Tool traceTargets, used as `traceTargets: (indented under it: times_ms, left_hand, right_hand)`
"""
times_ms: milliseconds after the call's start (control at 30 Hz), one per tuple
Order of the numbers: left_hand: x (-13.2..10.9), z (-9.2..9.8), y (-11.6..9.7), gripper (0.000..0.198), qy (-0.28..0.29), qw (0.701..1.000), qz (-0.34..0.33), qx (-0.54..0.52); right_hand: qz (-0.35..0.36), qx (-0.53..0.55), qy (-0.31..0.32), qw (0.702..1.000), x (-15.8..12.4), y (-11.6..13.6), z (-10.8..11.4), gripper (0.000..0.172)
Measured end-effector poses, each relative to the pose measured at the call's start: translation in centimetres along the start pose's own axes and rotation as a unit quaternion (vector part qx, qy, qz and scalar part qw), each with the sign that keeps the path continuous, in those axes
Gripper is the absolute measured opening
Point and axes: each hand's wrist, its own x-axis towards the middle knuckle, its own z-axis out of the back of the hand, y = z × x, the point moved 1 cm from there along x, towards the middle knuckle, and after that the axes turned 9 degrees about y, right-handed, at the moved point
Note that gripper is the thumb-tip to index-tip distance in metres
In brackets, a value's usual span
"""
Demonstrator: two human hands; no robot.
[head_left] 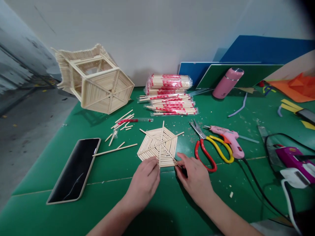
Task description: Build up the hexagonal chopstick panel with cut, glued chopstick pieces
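A flat hexagonal panel of wooden sticks (150,141) lies on the table before me, like a web, with crossing spokes jutting past its outline. My left hand (146,175) is at its near edge, fingers pressed together on the sticks by the lower spoke. My right hand (192,175) grips the near right corner between thumb and fingers, around a spoke's end; the fingertips are partly hidden. To the right lie scissors (202,141) with one red and one yellow handle, blades apart. Beyond them rests a pink hot glue gun (228,137) with a glue stick in its back.
A wooden stick lantern-like frame (108,88) stands at back left. Wrapped chopsticks (169,98) are piled by the wall. Loose stick pieces (123,121) and a phone (75,170) lie left. A pink bottle (227,83), cables and a purple power strip (294,160) occupy the right.
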Motion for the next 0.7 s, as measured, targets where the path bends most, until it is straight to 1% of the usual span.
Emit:
traceTargets:
  times_ms: [200,500,700]
  left_hand:
    - [-0.11,0.04,0.0,0.021,-0.002,1.0,-0.008,0.009]
    - [-0.22,0.06,0.1,0.021,-0.017,1.0,0.0,0.012]
    - [-0.35,0.13,0.06,0.022,-0.025,1.0,0.009,-0.002]
  right_hand:
    - [0.001,-0.001,-0.004,1.0,-0.06,0.11,-0.02,0.034]
    - [-0.006,0.024,-0.015,1.0,-0.04,0.04,-0.07,0.034]
    - [0.004,0.03,-0.005,1.0,0.04,-0.25,-0.09,0.033]
